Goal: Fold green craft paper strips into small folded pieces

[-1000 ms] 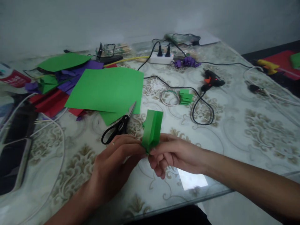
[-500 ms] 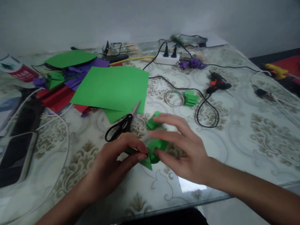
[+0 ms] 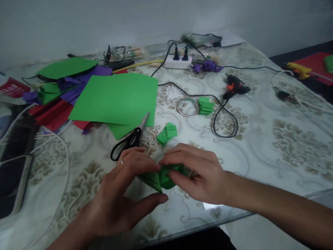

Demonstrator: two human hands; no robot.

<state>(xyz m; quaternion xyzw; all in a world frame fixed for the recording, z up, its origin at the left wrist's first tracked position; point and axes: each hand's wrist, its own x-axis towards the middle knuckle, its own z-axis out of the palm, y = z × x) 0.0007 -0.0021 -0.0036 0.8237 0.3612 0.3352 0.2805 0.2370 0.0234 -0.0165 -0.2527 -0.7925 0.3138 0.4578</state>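
Observation:
Between my hands is a piece of folded green paper (image 3: 150,180), with a pointed flap on its left and a curved part (image 3: 168,178) on its right. My right hand (image 3: 199,172) pinches the curved part between thumb and fingers. My left hand (image 3: 126,187) has its thumb spread away from its fingers; the fingertips rest at the paper's upper edge and cover part of it. Just beyond the hands lies a small pile of green paper strips (image 3: 168,132). Black-handled scissors (image 3: 134,138) lie beyond my left hand, blades pointing away.
A large green sheet (image 3: 114,99) overlaps red and purple paper (image 3: 53,114) on the left. Farther right are a wire ring (image 3: 187,107), more green strips (image 3: 206,106) and a glue gun (image 3: 235,86) with a looped cord. A power strip (image 3: 178,62) stands behind. A phone (image 3: 13,184) lies at left.
My left thumb has moved away from the paper and the hand has spread. My right fingers have come down from above the small strips and closed on the folded paper.

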